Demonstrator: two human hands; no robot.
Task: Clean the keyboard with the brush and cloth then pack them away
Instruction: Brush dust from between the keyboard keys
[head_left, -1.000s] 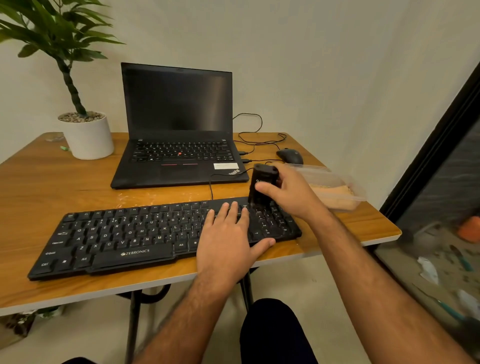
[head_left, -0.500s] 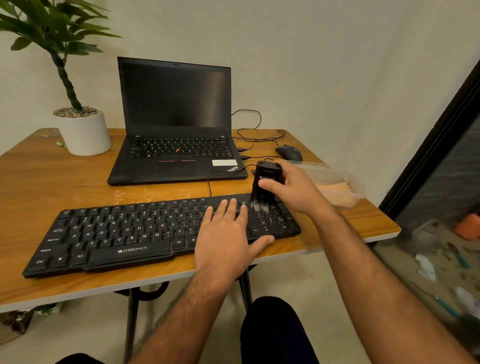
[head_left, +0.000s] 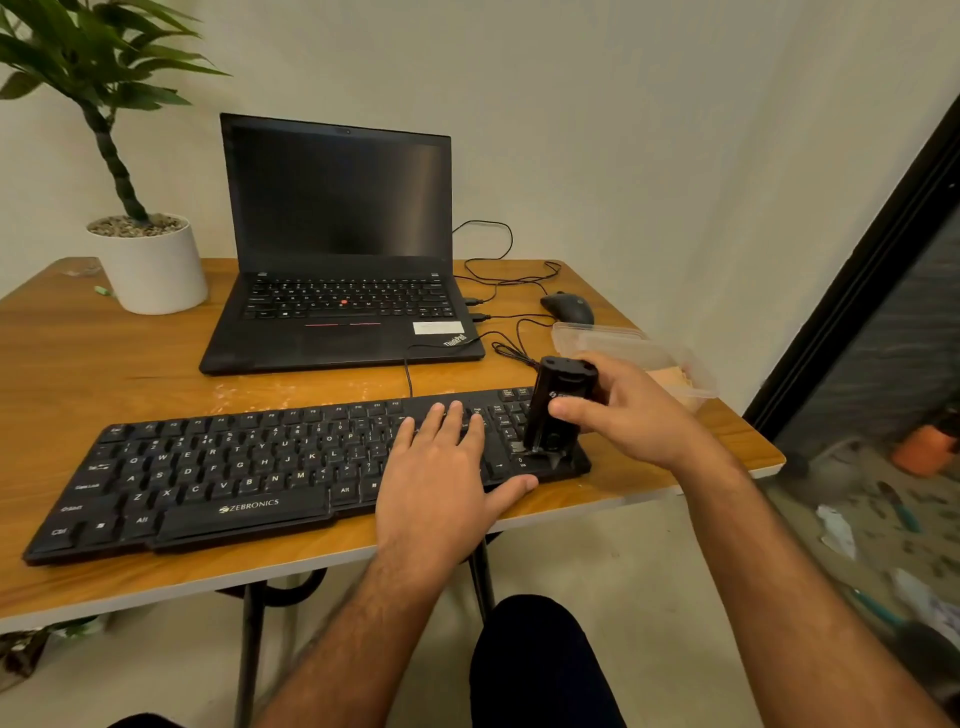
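A black Zebronics keyboard (head_left: 218, 478) lies along the front of the wooden table (head_left: 78, 364). My left hand (head_left: 441, 467) rests flat on its right-middle keys, fingers straight. My right hand (head_left: 623, 415) grips a black block-shaped brush (head_left: 556, 410) upright, its bristles touching the keys at the keyboard's right end. An orange cloth (head_left: 670, 376) lies inside a clear plastic container (head_left: 613, 338) just behind my right hand.
An open black laptop (head_left: 337, 260) sits behind the keyboard, with cables (head_left: 498, 275) and a dark mouse (head_left: 569, 309) to its right. A white potted plant (head_left: 150, 265) stands at the back left. The table's right edge drops off near a dark glass door (head_left: 883, 312).
The brush has moved along the keyboard's right end toward its front edge. My left hand stays flat on the keys.
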